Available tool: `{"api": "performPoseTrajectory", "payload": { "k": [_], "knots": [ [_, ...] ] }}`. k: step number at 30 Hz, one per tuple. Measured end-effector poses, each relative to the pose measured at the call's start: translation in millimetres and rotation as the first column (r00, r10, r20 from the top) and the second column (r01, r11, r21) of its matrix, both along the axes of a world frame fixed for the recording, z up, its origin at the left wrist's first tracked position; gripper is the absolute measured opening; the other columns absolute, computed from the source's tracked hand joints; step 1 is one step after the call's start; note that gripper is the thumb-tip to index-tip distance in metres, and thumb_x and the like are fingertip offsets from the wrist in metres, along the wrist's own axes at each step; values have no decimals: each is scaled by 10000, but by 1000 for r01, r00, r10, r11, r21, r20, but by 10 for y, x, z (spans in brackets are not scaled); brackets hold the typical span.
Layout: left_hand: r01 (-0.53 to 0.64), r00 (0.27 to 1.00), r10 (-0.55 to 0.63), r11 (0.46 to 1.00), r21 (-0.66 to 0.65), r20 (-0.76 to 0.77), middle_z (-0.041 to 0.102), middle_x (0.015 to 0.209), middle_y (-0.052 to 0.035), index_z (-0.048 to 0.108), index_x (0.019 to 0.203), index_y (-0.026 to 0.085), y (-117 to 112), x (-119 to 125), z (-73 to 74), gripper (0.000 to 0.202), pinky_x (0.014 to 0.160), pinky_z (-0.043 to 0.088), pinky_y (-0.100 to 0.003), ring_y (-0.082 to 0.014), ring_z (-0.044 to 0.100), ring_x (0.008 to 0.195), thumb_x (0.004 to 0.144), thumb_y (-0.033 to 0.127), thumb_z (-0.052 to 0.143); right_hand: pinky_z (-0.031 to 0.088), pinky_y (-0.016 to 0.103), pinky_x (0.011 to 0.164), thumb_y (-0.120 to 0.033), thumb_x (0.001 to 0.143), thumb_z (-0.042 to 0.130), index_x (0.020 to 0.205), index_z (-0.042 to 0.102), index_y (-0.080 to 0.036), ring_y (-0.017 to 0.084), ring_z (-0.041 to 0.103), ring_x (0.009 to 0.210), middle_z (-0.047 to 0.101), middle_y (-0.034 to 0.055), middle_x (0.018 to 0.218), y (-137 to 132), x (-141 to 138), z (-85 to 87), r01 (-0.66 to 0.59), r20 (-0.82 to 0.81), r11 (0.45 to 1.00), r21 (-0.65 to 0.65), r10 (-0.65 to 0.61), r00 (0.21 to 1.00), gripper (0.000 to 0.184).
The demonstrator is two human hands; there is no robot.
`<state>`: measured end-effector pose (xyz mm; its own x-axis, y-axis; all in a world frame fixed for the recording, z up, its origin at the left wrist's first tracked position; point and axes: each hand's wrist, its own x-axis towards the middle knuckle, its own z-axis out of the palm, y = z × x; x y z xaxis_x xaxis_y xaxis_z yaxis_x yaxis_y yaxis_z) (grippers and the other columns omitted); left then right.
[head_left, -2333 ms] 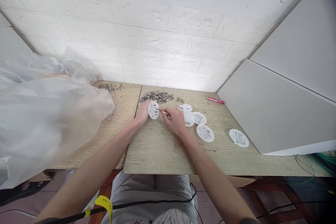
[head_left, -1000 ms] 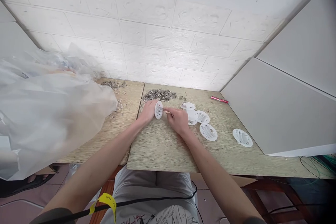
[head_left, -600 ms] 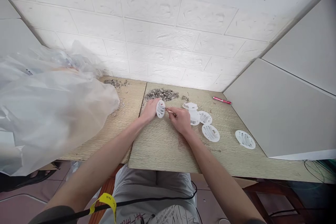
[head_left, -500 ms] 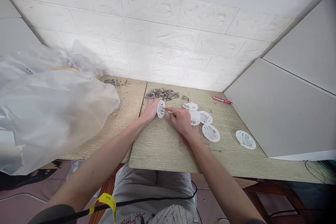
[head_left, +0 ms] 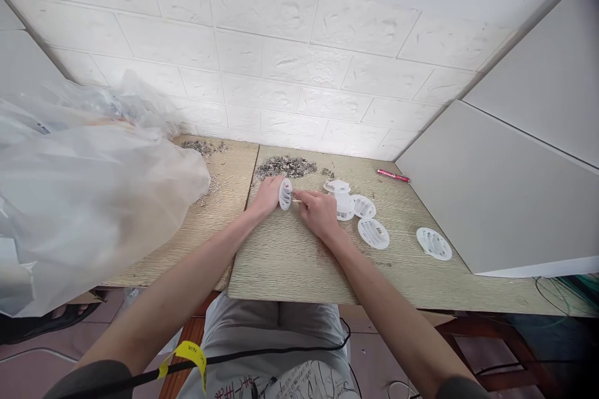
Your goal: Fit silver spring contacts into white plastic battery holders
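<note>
My left hand grips a white oval plastic part with slots, tilted on edge over the wooden table. My right hand is closed round a thin stick-like tool whose tip touches the part. Just behind both hands lies a heap of small grey metal pieces. To the right of my right hand lie more white oval parts, one further off.
A big clear plastic bag covers the table's left side, with a smaller scatter of metal pieces behind it. A red pen-like object lies near a grey panel on the right. A white brick wall stands behind.
The hands have stayed together at the part; the part has turned more on edge, and the tool tip has stayed on it. The camera view has shifted slightly.
</note>
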<state>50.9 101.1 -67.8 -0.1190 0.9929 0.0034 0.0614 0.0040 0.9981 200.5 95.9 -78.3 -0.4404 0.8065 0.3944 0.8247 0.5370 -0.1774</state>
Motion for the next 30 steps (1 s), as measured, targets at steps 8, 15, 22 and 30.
{"api": "performPoseTrajectory", "payload": {
  "k": [8, 15, 22, 30],
  "knots": [
    [1, 1000, -1, 1000, -4, 8, 370, 499, 27, 376, 509, 188, -7, 12, 0, 336, 522, 226, -266, -100, 295, 499, 840, 207, 424, 256, 259, 526, -102, 860, 448, 1009, 743, -207, 176, 660, 730, 761, 43, 895, -18, -33, 34, 14, 49, 1000, -25, -13, 999, 347],
    [13, 1000, -13, 1000, 11, -5, 376, 513, 27, 371, 516, 194, 7, -11, 20, 362, 534, 240, -269, -115, 300, 512, 871, 248, 418, 354, 251, 574, -145, 877, 465, 1060, 736, -232, 178, 680, 797, 755, 26, 1012, 12, 1, -2, 12, -89, 999, -35, -15, 996, 338],
    [-7, 997, 9, 1000, 30, -73, 441, 539, 18, 411, 530, 187, -18, -17, 87, 361, 573, 266, -280, -124, 348, 556, 890, 206, 409, 332, 257, 555, -139, 854, 473, 1042, 743, -221, 187, 670, 762, 761, 39, 955, -22, 10, 35, 15, -47, 999, -36, -16, 999, 339],
    [10, 995, -7, 999, 34, -99, 467, 528, 11, 420, 516, 189, -64, -5, 140, 382, 569, 273, -276, -128, 378, 549, 897, 202, 395, 292, 265, 543, -157, 869, 454, 1041, 740, -226, 187, 662, 754, 759, 37, 951, -25, -6, 56, 36, -25, 998, -42, -37, 999, 341]
  ]
}}
